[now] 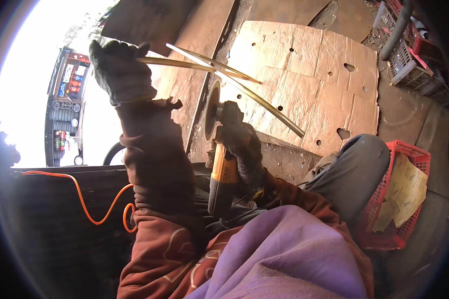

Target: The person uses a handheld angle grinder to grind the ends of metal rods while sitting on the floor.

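In a dark work glove, my left hand (120, 72) is closed around one end of a thin brass-coloured rod (177, 63), raised at the upper left. My right hand (242, 147), also gloved, grips a yellow and black angle grinder (224, 177). The grinder's round disc (212, 110) stands on edge, just below the rod's far end; whether they touch I cannot tell. Beyond it, a second thin rod (234, 72) crosses behind the held one. A thicker metal rod (269, 105) slants down to the right over the cardboard.
A flattened cardboard sheet (329, 79) with holes covers the ground ahead. Beside my bent knee stands a red plastic crate (399, 242) holding a torn cardboard piece (404, 192). More crates (409, 67) and a post (398, 30) are at upper right. An orange cord (87, 212) runs at left.
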`<state>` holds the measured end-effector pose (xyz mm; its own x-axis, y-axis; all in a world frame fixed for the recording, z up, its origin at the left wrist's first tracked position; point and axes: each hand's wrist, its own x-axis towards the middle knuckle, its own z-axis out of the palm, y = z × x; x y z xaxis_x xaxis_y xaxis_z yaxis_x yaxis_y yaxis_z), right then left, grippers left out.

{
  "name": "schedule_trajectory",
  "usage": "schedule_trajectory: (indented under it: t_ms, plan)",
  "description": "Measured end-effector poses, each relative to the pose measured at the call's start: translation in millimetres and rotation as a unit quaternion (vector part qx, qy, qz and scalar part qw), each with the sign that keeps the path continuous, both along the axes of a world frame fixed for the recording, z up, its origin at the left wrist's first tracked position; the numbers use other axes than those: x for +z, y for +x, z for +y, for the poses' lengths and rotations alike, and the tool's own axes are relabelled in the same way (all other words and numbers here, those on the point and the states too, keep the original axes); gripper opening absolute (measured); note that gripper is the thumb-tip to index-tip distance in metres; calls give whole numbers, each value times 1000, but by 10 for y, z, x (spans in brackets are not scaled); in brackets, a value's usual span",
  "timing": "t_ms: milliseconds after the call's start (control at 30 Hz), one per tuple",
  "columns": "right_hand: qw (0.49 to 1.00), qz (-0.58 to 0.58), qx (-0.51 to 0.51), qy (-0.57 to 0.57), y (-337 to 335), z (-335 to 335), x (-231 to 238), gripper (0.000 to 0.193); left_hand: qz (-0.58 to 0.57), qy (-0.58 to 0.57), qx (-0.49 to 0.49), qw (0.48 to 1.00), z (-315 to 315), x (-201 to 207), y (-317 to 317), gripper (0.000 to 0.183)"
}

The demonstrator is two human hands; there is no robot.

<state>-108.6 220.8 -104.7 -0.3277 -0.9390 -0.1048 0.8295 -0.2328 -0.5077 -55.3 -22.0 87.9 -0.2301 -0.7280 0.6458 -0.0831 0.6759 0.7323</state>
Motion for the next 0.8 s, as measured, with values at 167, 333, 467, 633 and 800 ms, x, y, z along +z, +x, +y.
schedule_trajectory:
  t_ms: [167,333,467,633,800]
  plan:
    - [998,-68,7,-17,73,-51,-119,44,-99,-18,68,993,663,40,-193,11]
    - [987,-159,34,-2,107,-113,-47,43,-547,-380,320,674,1023,-14,-151,14]
    - [987,-150,51,-29,126,-283,-282,39,-440,-476,280,708,1121,-80,-140,23]
    - [985,129,-115,13,169,-342,-372,39,-472,-353,271,761,1189,-135,1,26]
    - [983,-165,-1,75,48,-261,-239,31,-54,-15,42,998,1250,-235,44,31]
